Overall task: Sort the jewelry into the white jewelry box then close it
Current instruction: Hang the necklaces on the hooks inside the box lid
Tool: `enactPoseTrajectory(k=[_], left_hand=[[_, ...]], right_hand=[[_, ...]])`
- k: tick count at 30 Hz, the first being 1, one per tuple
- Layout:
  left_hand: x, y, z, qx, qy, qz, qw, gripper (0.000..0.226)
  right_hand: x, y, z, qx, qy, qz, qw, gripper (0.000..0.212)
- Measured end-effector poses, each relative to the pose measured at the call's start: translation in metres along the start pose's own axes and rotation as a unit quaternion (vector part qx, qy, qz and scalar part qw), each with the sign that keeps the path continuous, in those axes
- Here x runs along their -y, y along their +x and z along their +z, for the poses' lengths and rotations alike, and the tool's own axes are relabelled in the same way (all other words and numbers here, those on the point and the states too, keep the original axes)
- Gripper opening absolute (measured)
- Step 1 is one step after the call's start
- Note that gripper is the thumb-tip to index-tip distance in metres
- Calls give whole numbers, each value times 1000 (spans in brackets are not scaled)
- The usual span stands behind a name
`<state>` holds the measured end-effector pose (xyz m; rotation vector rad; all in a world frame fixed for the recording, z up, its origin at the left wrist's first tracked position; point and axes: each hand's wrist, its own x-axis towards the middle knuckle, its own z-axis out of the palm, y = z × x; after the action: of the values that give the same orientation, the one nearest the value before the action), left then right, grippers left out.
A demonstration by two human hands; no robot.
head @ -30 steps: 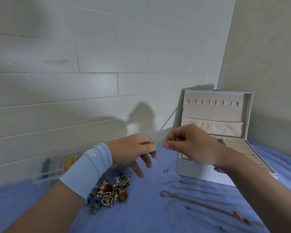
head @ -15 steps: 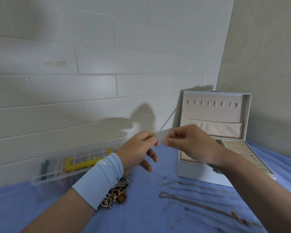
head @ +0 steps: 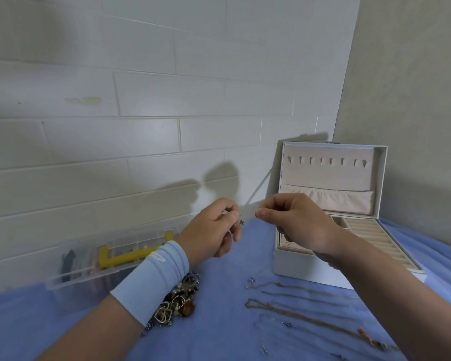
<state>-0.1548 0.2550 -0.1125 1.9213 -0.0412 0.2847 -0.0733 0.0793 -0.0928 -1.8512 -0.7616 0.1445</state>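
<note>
The white jewelry box [head: 331,243] is seen open at the back right of the surface [head: 219,332], directly behind the right hand [head: 294,225], the nearer one. A tiny piece [head: 241,222], too small to identify, is pinched by the left hand [head: 214,227]; the right is pinched shut just beside it

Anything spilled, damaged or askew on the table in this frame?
Nothing looks damaged. The jewelry pile is a tangled heap beside the left wrist, and the chains lie loose on the blue cloth, as expected mid-sort. The white jewelry box stands open and square. Both hands pinch something tiny, too small to identify.
</note>
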Motion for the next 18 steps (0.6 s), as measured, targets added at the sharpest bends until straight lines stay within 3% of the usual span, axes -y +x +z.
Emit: enactPoseTrajectory(k=[6,13,18], left_hand=[[-2,4,-15,32,-78,-59,995,11],[-1,4,-27,53,71,-27,996,14],[-5,2,-32,17,-38,-12,999,19]], right_hand=[[2,1,-1,0,20,4,1000,17],[2,2,-4,-6,77,36,996,18],[2,5,-9,-35,98,56,993,20]])
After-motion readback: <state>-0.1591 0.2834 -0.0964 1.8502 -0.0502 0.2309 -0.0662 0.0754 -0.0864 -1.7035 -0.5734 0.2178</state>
